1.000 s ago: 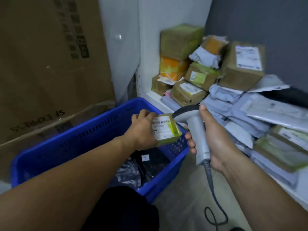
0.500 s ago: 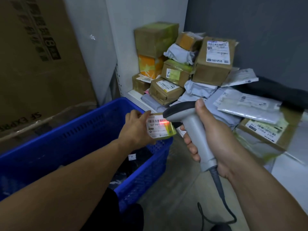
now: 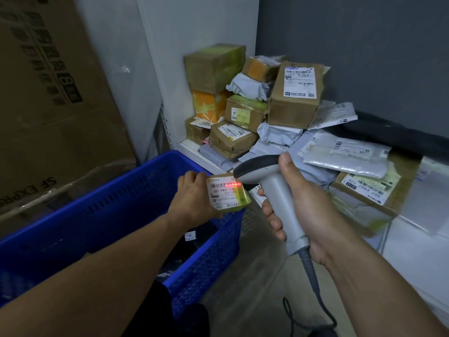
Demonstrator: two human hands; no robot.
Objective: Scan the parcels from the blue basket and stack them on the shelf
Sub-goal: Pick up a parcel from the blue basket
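My left hand (image 3: 192, 200) grips a small yellow-taped parcel (image 3: 227, 194) with a white label, held above the right end of the blue basket (image 3: 116, 210). My right hand (image 3: 298, 210) grips a grey barcode scanner (image 3: 272, 186) by its handle, its head close to the parcel. A red scan line lies across the barcode on the label. Dark bagged parcels (image 3: 192, 242) lie inside the basket. The white shelf (image 3: 418, 215) to the right carries a pile of brown boxes (image 3: 295, 93) and grey mailer bags (image 3: 345, 154).
A large brown cardboard box (image 3: 53, 98) stands behind the basket on the left. The scanner's cable (image 3: 313, 283) hangs down to the grey floor (image 3: 243, 288). A white wall panel (image 3: 194, 32) and a dark wall (image 3: 352, 45) rise behind the shelf.
The view has shifted right, bringing more of the shelf into sight. The scanner's red line came on across the parcel's label and stays there; both hands keep their hold.
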